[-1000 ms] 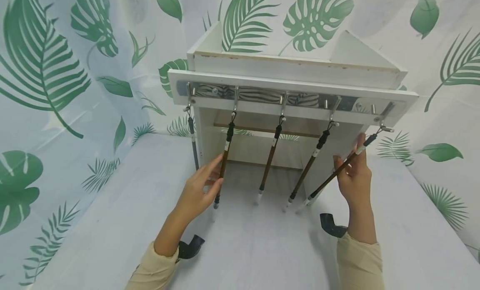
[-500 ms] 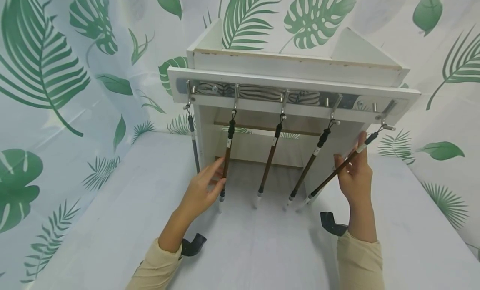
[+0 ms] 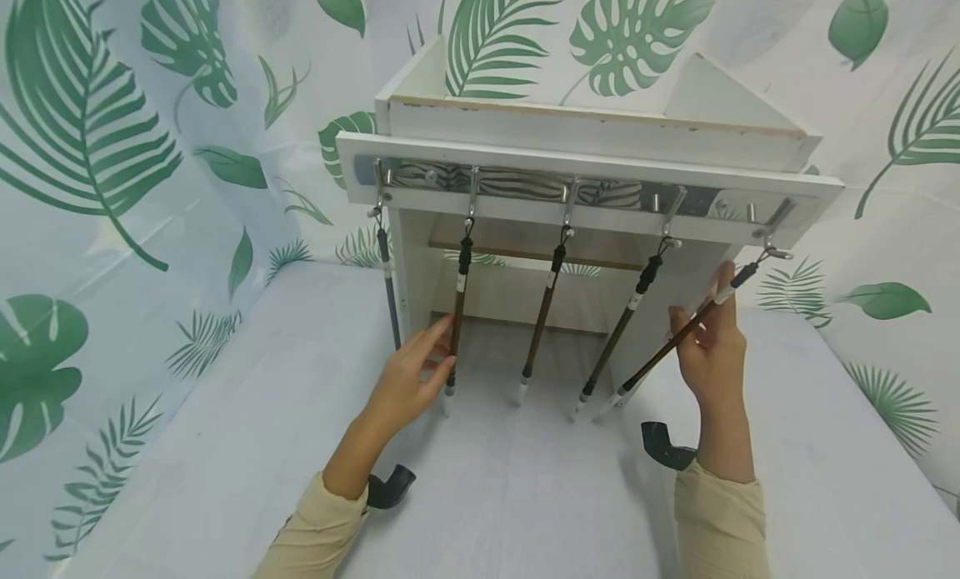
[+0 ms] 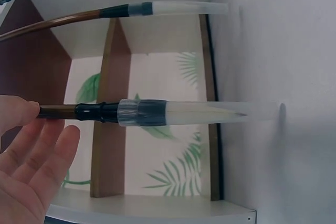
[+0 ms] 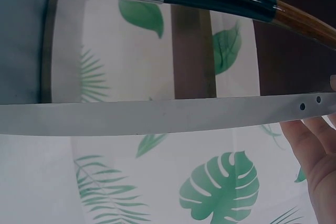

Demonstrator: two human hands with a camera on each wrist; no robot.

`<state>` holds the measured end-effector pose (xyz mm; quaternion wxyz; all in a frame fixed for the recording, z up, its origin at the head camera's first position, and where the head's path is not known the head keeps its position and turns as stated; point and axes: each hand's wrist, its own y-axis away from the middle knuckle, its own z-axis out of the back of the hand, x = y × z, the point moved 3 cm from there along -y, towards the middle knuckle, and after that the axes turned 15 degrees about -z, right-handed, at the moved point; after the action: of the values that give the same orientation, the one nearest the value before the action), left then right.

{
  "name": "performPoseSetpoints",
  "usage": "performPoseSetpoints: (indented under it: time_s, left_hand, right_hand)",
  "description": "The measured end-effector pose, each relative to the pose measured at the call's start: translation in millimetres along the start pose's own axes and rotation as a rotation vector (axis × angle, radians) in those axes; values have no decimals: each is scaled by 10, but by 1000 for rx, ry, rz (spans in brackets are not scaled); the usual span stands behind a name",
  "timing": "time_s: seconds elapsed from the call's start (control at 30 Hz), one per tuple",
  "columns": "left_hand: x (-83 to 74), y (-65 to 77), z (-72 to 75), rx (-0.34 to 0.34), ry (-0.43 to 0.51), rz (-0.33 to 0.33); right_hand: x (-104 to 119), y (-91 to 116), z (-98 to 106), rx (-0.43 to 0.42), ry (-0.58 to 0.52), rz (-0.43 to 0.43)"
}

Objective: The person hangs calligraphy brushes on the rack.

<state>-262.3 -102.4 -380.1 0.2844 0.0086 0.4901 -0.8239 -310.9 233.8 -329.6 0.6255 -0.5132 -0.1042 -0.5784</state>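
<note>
Several calligraphy brushes hang by loops from metal hooks, with clear caps over their downward tips. My left hand [image 3: 405, 383] pinches the brown handle of the second brush from the left [image 3: 461, 279] between thumb and fingers. In the left wrist view, the pale bristles of that brush [image 4: 142, 113] show through its cap. At the right, behind the rightmost brush [image 3: 693, 325], my right hand [image 3: 708, 358] grips the front edge of the white shelf unit's side panel [image 5: 157, 119]. The right wrist view has its fingers outside the panel and only a bit of thumb inside.
The white hook rail [image 3: 585, 167] spans the front of the shelf unit, with a zebra-patterned strip along it. Three other brushes hang nearby, including the middle brush [image 3: 546, 312]. The unit stands on a pale surface [image 3: 510, 504] before a leaf-print backdrop [image 3: 247, 87].
My left hand has shifted slightly right, and the lower end of the pinched brush has swung right with it, hanging straighter. The right hand stays in place.
</note>
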Motion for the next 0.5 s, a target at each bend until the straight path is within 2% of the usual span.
performPoseSetpoints:
  time_s: [0.33,0.5]
  left_hand:
    - [30,18,-41,23,-15,20]
    - [35,19,-47,33,-10,31]
  right_hand:
    - [-23,-16,-3,-14,4,39]
    - [-32,-16,-5,-5,-2,21]
